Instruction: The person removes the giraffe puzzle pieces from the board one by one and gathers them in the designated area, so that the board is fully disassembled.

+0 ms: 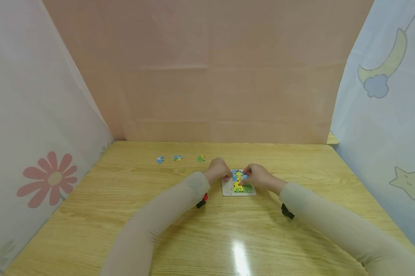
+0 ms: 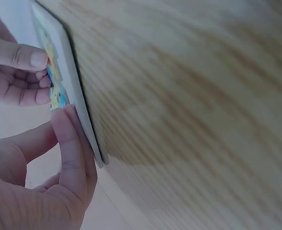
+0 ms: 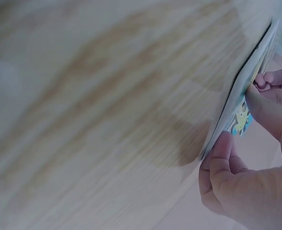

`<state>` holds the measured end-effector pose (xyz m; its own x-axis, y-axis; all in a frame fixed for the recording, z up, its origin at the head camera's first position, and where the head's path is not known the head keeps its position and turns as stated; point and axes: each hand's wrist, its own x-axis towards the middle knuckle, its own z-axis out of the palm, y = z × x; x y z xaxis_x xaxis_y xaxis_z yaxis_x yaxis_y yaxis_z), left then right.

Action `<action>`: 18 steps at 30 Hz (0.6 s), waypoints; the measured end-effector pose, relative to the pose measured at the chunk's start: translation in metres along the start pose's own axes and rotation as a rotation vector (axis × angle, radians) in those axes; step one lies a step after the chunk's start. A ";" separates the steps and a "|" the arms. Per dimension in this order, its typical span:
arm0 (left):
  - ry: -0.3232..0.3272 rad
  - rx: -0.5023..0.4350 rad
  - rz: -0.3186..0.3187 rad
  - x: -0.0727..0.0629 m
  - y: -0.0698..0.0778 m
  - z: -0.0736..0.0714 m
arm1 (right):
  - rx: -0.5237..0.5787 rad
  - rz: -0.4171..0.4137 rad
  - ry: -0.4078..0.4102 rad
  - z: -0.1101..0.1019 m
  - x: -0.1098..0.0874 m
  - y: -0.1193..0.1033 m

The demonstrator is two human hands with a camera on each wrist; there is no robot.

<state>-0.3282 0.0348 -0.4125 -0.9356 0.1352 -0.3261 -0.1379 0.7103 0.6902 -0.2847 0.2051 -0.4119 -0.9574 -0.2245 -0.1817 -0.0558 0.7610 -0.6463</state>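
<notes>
A jigsaw puzzle board [image 1: 227,191] with a pale frame lies on the table in the head view. Its picture shows a yellow giraffe on blue and green. My left hand [image 1: 219,170] grips the board at its left side, with bent fingers and thumb close together at the edge. From the right, my right hand [image 1: 260,177] reaches over the picture and pinches a puzzle piece [image 1: 246,177] between thumb and fingers, largely hidden. In the left wrist view, part of the giraffe picture [image 2: 57,95] shows between the hands. In the right wrist view the board [image 3: 237,91] appears edge-on.
Three loose puzzle pieces lie farther back on the wooden table [image 1: 124,191]: a blue one [image 1: 160,159], a blue and yellow one [image 1: 178,158] and a green one [image 1: 201,158]. A tan backdrop [image 1: 207,96] stands behind, with patterned curtains at both sides.
</notes>
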 end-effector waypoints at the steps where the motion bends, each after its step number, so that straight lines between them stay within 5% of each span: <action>1: 0.000 -0.019 0.005 0.000 -0.001 -0.001 | -0.001 -0.001 -0.002 0.000 0.000 0.000; 18: -0.014 -0.320 -0.040 -0.010 -0.001 -0.004 | 0.006 0.009 0.001 -0.001 0.000 0.000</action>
<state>-0.3196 0.0302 -0.4074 -0.9232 0.1229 -0.3642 -0.2716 0.4619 0.8443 -0.2850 0.2055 -0.4116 -0.9580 -0.2175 -0.1868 -0.0459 0.7595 -0.6489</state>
